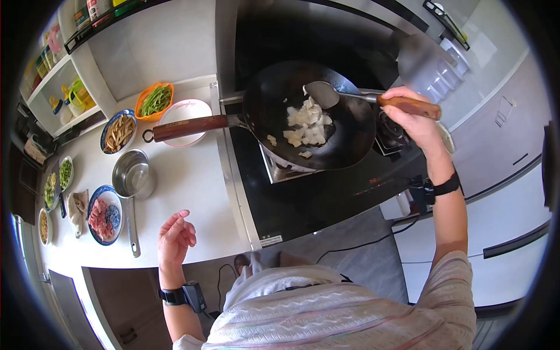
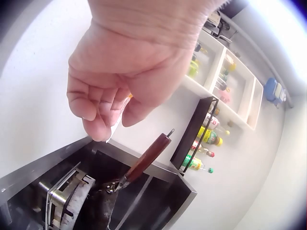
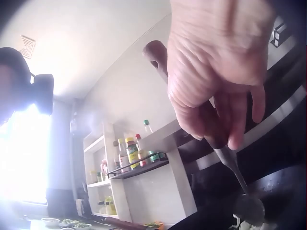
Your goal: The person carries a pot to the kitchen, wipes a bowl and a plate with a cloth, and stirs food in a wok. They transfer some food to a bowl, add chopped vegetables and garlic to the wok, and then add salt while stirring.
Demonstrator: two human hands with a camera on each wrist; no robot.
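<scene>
Stirring utensil: a spatula (image 1: 322,94) with a wooden handle, its metal blade over the wok (image 1: 350,134), right beside the white pieces (image 1: 309,125); whether it touches them I cannot tell.
Right hand (image 1: 411,114): above the right edge of the wok, its grip narrow, fingers and thumb closed round the spatula's wooden handle.
Left hand (image 1: 175,236): lower left of the wok and well apart from it, near the front edge of the table (image 1: 186,186); its grip is loosely curled and holds nothing.
White pieces: heaped near the middle of the wok, with a few small bits lying apart from the heap.
Wok handle (image 1: 192,127): brown, pointing left from the wok, across part of a white bowl (image 1: 201,111).
Orange basket (image 1: 139,108): left of the wok, beside the white bowl, with green strips (image 1: 156,100) inside.
Patterned bowl (image 1: 104,140): farther left of the wok, filled with brown strips (image 1: 119,133).
Saucepan (image 1: 115,175): metal, left of the wok and below its handle.
Blue-and-white plate (image 1: 111,189): beyond the saucepan from the wok, carrying raw meat (image 1: 101,220).
</scene>
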